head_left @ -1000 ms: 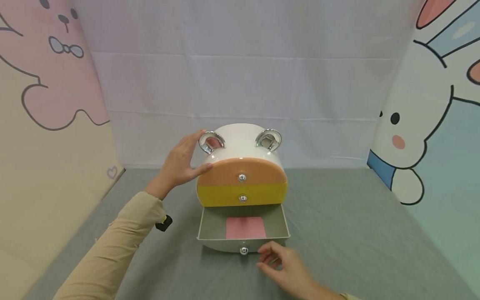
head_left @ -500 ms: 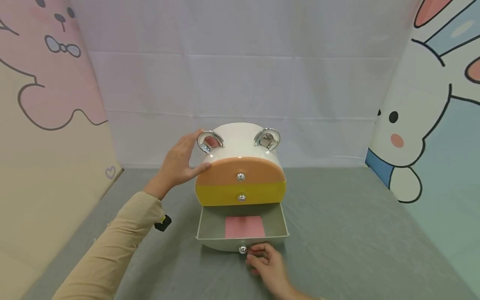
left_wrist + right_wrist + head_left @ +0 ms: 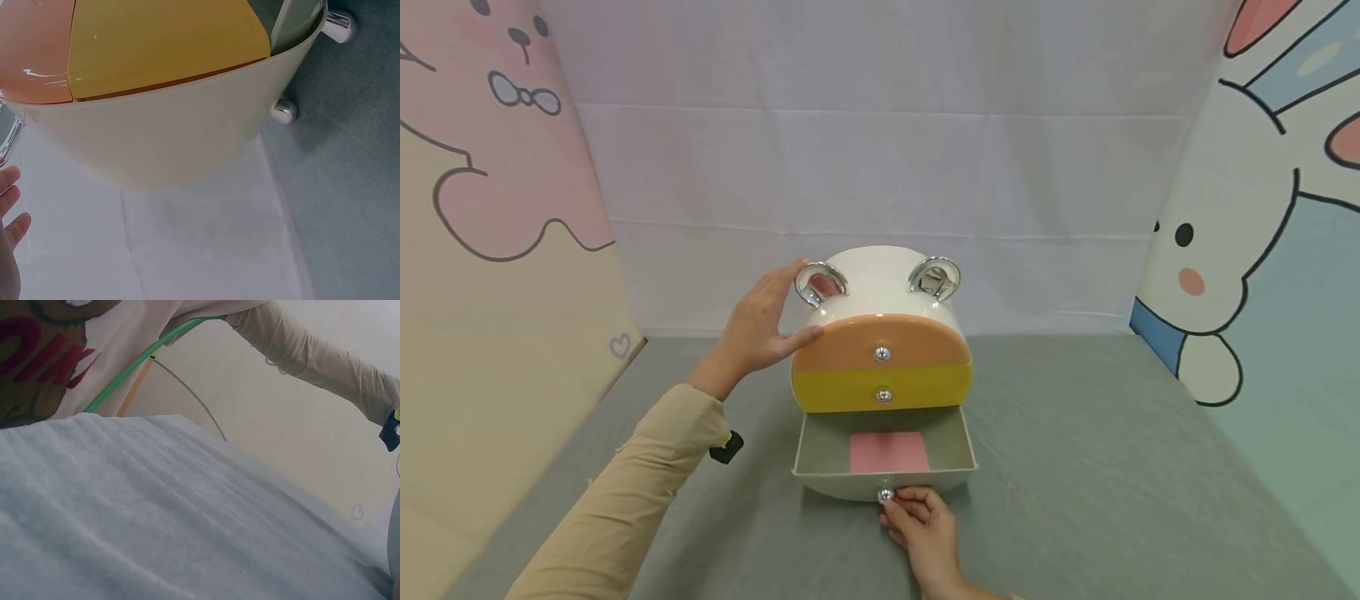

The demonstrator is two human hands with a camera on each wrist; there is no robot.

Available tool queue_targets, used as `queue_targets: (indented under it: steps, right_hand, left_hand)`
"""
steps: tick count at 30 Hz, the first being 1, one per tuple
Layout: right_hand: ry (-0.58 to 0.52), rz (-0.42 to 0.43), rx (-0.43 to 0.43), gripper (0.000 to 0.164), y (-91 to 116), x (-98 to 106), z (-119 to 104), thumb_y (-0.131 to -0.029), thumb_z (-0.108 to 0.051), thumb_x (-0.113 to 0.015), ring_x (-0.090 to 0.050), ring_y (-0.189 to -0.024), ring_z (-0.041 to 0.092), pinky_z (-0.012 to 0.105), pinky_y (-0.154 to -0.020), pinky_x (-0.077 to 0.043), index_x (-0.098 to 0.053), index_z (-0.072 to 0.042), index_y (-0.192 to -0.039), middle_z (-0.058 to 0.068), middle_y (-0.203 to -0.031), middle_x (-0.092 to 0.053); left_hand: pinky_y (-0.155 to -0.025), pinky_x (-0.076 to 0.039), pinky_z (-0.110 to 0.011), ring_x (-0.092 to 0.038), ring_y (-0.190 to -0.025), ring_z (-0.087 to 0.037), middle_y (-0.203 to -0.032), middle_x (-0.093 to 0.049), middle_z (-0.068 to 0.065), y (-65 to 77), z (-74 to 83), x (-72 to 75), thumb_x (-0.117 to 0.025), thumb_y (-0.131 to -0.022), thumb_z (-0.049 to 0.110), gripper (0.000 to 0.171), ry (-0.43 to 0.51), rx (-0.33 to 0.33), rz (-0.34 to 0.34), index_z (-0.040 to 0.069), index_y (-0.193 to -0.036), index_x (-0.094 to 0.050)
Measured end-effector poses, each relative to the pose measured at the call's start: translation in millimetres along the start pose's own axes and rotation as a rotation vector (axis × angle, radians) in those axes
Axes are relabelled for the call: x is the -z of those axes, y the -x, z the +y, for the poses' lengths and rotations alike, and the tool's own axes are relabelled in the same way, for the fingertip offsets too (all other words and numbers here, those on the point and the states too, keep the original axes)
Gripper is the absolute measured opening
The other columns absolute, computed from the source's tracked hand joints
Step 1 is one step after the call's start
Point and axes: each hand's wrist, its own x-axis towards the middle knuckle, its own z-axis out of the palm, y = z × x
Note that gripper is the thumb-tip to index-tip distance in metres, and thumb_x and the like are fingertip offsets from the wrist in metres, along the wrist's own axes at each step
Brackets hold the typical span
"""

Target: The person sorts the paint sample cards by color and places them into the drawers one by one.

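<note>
A small rounded drawer cabinet [image 3: 880, 283] with a white top stands mid-table in the head view. Two silver ear-shaped rings [image 3: 936, 278] rise from its top. Its orange drawer [image 3: 842, 350] and yellow drawer [image 3: 842, 392] are closed; the grey-green bottom drawer [image 3: 823, 454] is pulled out, with a flat pink piece [image 3: 889, 452] inside. My right hand [image 3: 928, 533] pinches that drawer's round silver knob [image 3: 885, 495] between thumb and fingers. My left hand [image 3: 758, 325] rests on the cabinet's upper left, thumb at the orange front, fingers extended beside the left ear.
A grey cloth covers the table [image 3: 1075, 467]. White cloth [image 3: 880, 167] hangs behind, and panels with cartoon animals stand at both sides. Short silver feet [image 3: 285, 111] show under the cabinet in the left wrist view.
My right hand has moved left from beside the bottom drawer's front and now pinches its knob. The drawer's front edge sits very slightly higher in view. My left hand has stayed put.
</note>
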Motion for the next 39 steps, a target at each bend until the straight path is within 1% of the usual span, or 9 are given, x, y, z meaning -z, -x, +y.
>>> queue_targets:
  steps: [5, 9, 15, 22, 28, 34, 39]
  right_hand:
    - [0.007, 0.016, 0.007, 0.028, -4, -2, -2, -0.082, -0.007, -0.064, -0.064, -0.067, 0.008, 0.023, -0.061, -0.052, -0.051, 0.008, -0.102, 0.002, -0.084, -0.065]
    - [0.018, 0.021, 0.012, 0.028, -9, -2, -3, -0.083, -0.008, -0.064, -0.064, -0.068, 0.010, 0.024, -0.062, -0.052, -0.052, 0.007, -0.103, 0.004, -0.085, -0.066]
    - [0.062, 0.012, 0.016, 0.027, -20, -3, -5, -0.084, -0.012, -0.064, -0.065, -0.071, 0.011, 0.024, -0.062, -0.052, -0.055, 0.004, -0.104, 0.005, -0.088, -0.066]
    - [0.071, 0.015, 0.070, 0.026, -38, -6, -7, -0.084, -0.011, -0.064, -0.064, -0.072, 0.013, 0.025, -0.063, -0.052, -0.055, 0.005, -0.104, 0.010, -0.089, -0.066]
    - [0.063, 0.023, 0.094, 0.025, -50, -8, -4, -0.083, -0.008, -0.065, -0.065, -0.072, 0.015, 0.026, -0.063, -0.052, -0.057, 0.006, -0.102, 0.014, -0.089, -0.065]
    - [0.083, 0.041, 0.123, 0.023, -61, -9, -2, -0.081, -0.006, -0.066, -0.065, -0.072, 0.016, 0.026, -0.062, -0.052, -0.059, 0.005, -0.100, 0.013, -0.087, -0.066]
    - [0.105, 0.045, 0.168, 0.022, -71, -9, -3, -0.081, -0.006, -0.066, -0.064, -0.073, 0.015, 0.025, -0.059, -0.051, -0.059, 0.006, -0.099, 0.012, -0.085, -0.067]
  left_hand:
    - [-0.101, -0.033, -0.048, -0.038, -0.125, -0.029, -0.139, -0.039, -0.014, 0.0, 0.2, -0.3, -0.038, -0.080, 0.070, 0.091, 0.004, 0.005, -0.004, 0.004, -0.141, -0.028]
    - [-0.100, -0.033, -0.048, -0.038, -0.125, -0.028, -0.138, -0.040, -0.014, 0.1, -0.7, -0.4, -0.038, -0.080, 0.070, 0.091, 0.005, 0.006, -0.003, 0.002, -0.140, -0.029]
    - [-0.101, -0.033, -0.048, -0.038, -0.125, -0.028, -0.139, -0.039, -0.014, 0.3, -1.6, 0.4, -0.038, -0.080, 0.070, 0.092, -0.002, 0.007, -0.003, 0.002, -0.141, -0.029]
    - [-0.101, -0.033, -0.049, -0.036, -0.126, -0.029, -0.139, -0.039, -0.014, -0.2, -1.3, 0.9, -0.039, -0.080, 0.069, 0.090, -0.005, 0.015, -0.018, 0.005, -0.142, -0.027]
    - [-0.102, -0.031, -0.048, -0.035, -0.127, -0.028, -0.140, -0.038, -0.013, -0.7, -0.9, -0.2, -0.040, -0.080, 0.069, 0.090, 0.001, 0.014, -0.024, 0.004, -0.142, -0.027]
    - [-0.101, -0.032, -0.048, -0.036, -0.127, -0.028, -0.140, -0.038, -0.013, -0.2, -0.2, 0.0, -0.039, -0.080, 0.069, 0.090, 0.005, 0.019, -0.022, 0.005, -0.142, -0.027]
    - [-0.101, -0.032, -0.048, -0.036, -0.127, -0.028, -0.140, -0.038, -0.013, 0.0, 0.5, 0.5, -0.039, -0.080, 0.069, 0.090, 0.004, 0.015, -0.020, 0.004, -0.142, -0.027]
